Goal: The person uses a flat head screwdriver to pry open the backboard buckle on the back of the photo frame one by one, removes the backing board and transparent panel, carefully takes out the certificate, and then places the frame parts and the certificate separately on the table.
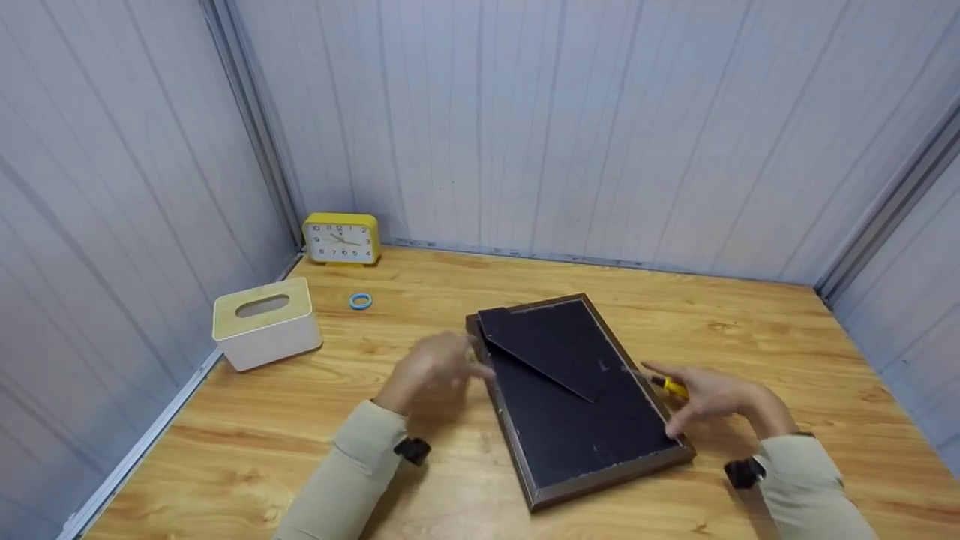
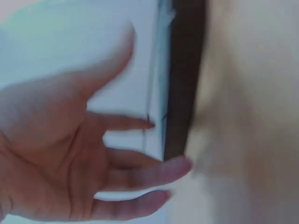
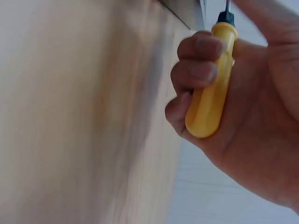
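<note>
A picture frame (image 1: pixel 555 442) lies face down on the wooden table, its black backing and slanted stand leg (image 1: pixel 536 356) facing up. My right hand (image 1: pixel 716 397) is at the frame's right edge, with the thumb near the rim. Its lower fingers curl round the yellow handle of a screwdriver (image 3: pixel 212 88), whose shaft points over the backing in the head view. Beside the frame's left edge is my left hand (image 1: pixel 435 364), blurred in the head view. In the left wrist view its fingers (image 2: pixel 140 177) are spread and loosely bent, holding nothing.
A yellow alarm clock (image 1: pixel 341 238) stands at the back left. In front of it are a blue ring (image 1: pixel 361 301) and a white tissue box (image 1: pixel 270 341) with a wooden lid. Panelled walls (image 1: pixel 525 127) border the table (image 1: pixel 757 345) at the back and sides.
</note>
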The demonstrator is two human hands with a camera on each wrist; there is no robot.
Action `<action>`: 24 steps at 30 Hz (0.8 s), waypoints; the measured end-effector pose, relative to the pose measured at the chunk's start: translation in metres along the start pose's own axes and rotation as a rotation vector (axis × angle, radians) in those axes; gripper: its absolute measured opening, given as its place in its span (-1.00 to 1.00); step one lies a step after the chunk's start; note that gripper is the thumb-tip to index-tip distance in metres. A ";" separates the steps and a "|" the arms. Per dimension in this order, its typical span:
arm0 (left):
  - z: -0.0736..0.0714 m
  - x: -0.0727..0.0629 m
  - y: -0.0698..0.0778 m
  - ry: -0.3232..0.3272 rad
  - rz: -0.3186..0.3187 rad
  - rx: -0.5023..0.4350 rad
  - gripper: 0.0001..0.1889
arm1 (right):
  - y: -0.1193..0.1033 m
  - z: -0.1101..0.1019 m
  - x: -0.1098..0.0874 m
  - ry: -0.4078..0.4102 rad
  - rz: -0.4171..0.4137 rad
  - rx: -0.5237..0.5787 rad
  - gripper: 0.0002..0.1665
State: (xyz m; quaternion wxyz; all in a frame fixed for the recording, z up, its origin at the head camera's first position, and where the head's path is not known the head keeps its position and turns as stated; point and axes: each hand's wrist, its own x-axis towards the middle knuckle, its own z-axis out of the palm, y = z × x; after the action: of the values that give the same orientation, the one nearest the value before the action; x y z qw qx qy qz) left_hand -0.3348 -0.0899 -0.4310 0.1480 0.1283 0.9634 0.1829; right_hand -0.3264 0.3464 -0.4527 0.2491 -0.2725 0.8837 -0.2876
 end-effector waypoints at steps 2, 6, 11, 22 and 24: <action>-0.008 0.014 -0.010 0.121 -0.028 -0.012 -0.33 | -0.003 0.006 -0.008 -0.028 -0.016 0.010 0.33; -0.014 0.047 -0.021 0.213 0.024 -0.064 -0.41 | -0.009 0.012 -0.013 -0.033 -0.040 -0.006 0.29; -0.011 0.067 -0.030 0.146 0.102 -0.069 -0.40 | -0.014 0.010 -0.006 -0.087 -0.051 -0.012 0.17; -0.017 0.037 -0.014 -0.117 0.002 0.109 -0.15 | 0.011 -0.020 0.001 0.120 0.127 -0.046 -0.09; -0.016 0.033 -0.009 -0.178 0.034 0.186 -0.27 | 0.016 -0.023 0.004 0.188 0.156 -0.069 -0.08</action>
State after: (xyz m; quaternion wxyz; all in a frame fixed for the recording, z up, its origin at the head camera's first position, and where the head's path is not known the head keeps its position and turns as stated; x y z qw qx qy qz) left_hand -0.3728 -0.0927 -0.4278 0.2171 0.1734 0.9570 0.0829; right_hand -0.3484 0.3636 -0.4473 0.1771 -0.1832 0.9310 -0.2612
